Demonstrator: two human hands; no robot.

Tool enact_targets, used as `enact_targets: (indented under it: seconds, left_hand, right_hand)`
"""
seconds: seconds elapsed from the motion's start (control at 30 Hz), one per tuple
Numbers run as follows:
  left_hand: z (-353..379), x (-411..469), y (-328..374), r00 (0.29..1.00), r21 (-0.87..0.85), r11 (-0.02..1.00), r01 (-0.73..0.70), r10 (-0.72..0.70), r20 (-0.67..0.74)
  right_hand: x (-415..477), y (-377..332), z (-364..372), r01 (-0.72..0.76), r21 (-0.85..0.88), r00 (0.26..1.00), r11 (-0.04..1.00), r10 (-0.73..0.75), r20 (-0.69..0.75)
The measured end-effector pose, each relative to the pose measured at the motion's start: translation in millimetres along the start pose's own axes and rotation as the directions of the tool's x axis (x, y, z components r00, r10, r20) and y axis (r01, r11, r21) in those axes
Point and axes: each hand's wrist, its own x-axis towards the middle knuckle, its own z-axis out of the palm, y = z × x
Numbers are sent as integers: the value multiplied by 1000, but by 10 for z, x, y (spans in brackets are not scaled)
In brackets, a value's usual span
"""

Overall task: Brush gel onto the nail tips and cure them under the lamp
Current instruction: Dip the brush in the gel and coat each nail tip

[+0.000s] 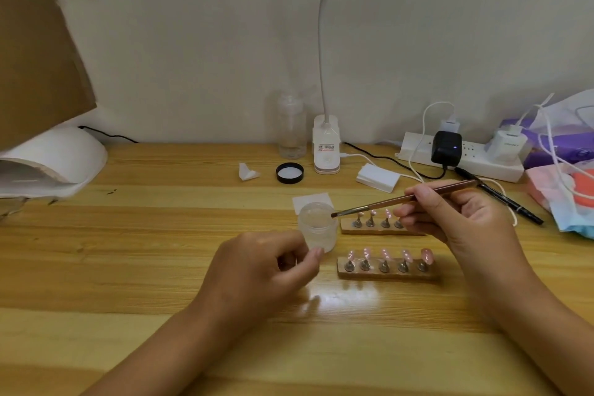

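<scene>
My left hand (263, 267) grips a small clear gel jar (317, 226), open at the top, just above the wooden table. My right hand (450, 219) pinches a thin brown brush (398, 199), whose bristle tip rests at the jar's right rim. Two wooden holders carry pink nail tips on metal stands: the near holder (387, 272) has several tips in full view, the far holder (373, 227) is partly hidden behind my right hand. The white curing lamp (48, 161) sits at the far left of the table.
A black jar lid (290, 173), a clear bottle (292, 128), a white clip lamp base (327, 148) and a white pad stack (377, 177) stand behind the jar. A power strip (463, 156) with chargers and cables, a black pen (501, 196) and bags crowd the right. Brown cardboard (35, 42) hangs at upper left.
</scene>
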Motion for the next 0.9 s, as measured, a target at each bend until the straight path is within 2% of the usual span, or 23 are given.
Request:
enact_targets:
  seconds: [0.17, 0.4, 0.47, 0.6, 0.7, 0.8, 0.9]
  left_hand:
    - [42, 32, -39, 999, 110, 994, 8, -13, 45]
    - [33, 33, -10, 988, 191, 974, 120, -135, 69]
    - [53, 36, 23, 986, 157, 980, 125, -140, 89]
    - [155, 44, 129, 970, -28, 984, 175, -168, 174]
    - [223, 73, 188, 965, -11, 987, 163, -157, 211]
    - [250, 100, 207, 962, -20, 986, 165, -156, 222]
    - [260, 122, 201, 959, -37, 984, 173, -160, 235]
  right_hand:
    - [13, 14, -50, 11, -44, 999, 999, -13, -33]
    - [75, -74, -86, 46, 55, 999, 997, -45, -26]
    - [135, -220, -144, 51, 132, 999, 990, -53, 11]
    - [211, -469, -295, 36, 236, 992, 971, -63, 107]
    - [136, -425, -414, -70, 232, 990, 970, 38, 138]
    - [-10, -272, -526, -184, 219, 981, 958, 165, 102]
    - [-106, -155, -580, -247, 270, 969, 931, 230, 95]
